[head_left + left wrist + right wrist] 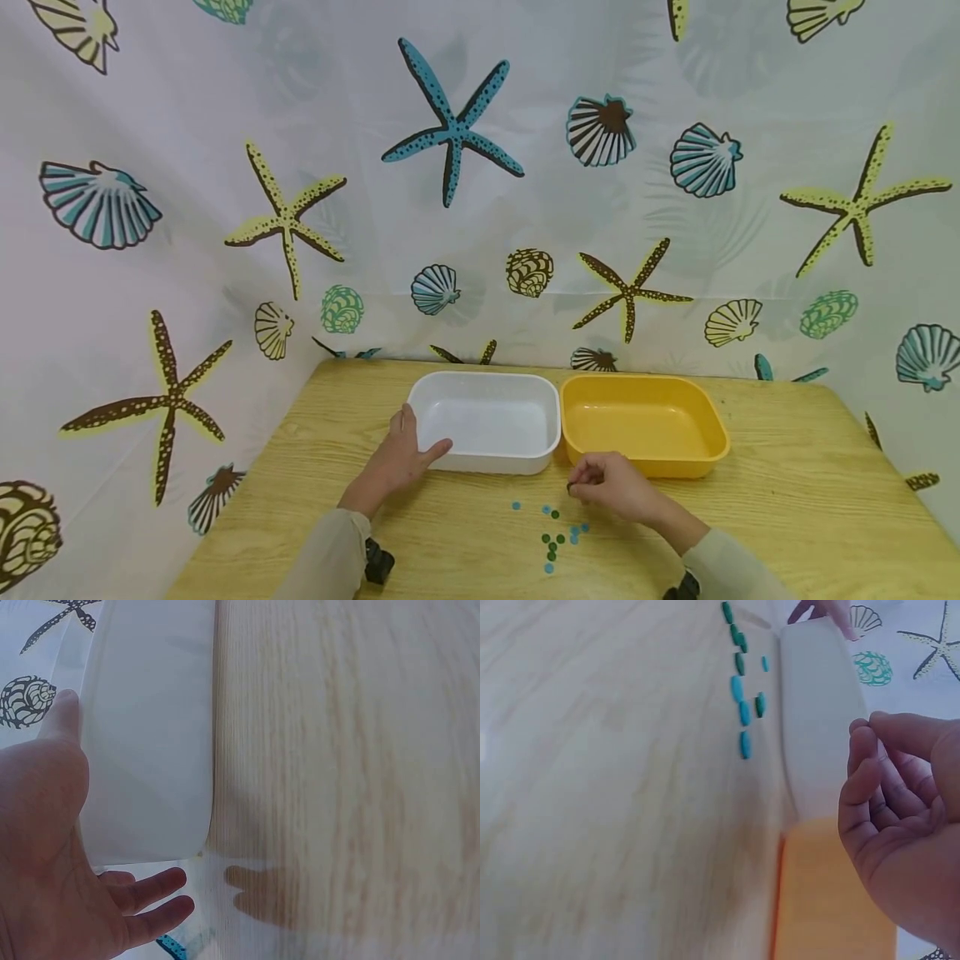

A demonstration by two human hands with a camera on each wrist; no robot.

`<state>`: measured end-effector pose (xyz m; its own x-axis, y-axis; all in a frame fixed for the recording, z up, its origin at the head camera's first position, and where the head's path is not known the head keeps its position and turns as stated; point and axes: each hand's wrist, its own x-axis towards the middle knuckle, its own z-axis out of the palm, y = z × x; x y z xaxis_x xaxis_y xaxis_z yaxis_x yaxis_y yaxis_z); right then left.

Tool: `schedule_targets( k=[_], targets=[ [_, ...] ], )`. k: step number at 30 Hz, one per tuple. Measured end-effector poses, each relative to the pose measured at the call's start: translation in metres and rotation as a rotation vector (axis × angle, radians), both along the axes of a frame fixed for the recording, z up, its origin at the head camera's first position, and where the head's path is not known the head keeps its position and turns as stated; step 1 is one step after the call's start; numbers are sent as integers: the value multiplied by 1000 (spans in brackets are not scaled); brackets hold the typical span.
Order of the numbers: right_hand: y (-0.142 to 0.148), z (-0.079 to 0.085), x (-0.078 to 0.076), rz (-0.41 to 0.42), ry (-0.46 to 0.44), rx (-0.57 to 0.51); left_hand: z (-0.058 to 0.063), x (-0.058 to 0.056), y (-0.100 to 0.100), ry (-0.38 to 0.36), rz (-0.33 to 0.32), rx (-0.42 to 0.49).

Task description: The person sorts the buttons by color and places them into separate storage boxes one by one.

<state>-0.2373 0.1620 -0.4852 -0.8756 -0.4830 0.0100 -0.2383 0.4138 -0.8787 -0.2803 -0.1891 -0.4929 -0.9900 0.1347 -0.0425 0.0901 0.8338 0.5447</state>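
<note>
My left hand (401, 457) rests at the near left corner of a white plastic tub (480, 464). Its thumb lies over the front rim and its fingers spread along the short side. In the left wrist view two fairly straight fingers (161, 907) stick out past the tub's end. Just in front of a yellow tub (645, 467), my right hand (615, 487) pinches a small dark disc (571, 488) between thumb and fingertip; the fingers cover most of it. Several small green discs (552, 547) and blue discs (549, 568) lie loose on the table, left of that hand.
The two tubs stand side by side on a wood-grain table (795, 500). Behind and around the table hangs a white curtain (525, 217) printed with shells and starfish. The insides of both tubs show no discs in the head view.
</note>
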Motion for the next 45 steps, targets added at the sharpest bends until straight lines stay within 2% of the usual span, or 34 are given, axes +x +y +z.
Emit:
schedule_targets(
  k=[7, 23, 29, 34, 45],
  targets=[
    [-1, 10, -5, -27, -37, -59, 0, 0, -1, -8, -1, 15],
    [-6, 25, -14, -114, -17, -74, 1, 2, -1, -20, -3, 25],
    [-10, 28, -22, -159, -25, -72, 0, 1, -1, -28, -2, 17],
    [-13, 30, -29, -159, -2, -66, 0, 0, -1, -34, 5, 20],
    [-23, 33, -46, -175, -18, -42, -2, -2, -2, -33, 0, 17]
  ],
)
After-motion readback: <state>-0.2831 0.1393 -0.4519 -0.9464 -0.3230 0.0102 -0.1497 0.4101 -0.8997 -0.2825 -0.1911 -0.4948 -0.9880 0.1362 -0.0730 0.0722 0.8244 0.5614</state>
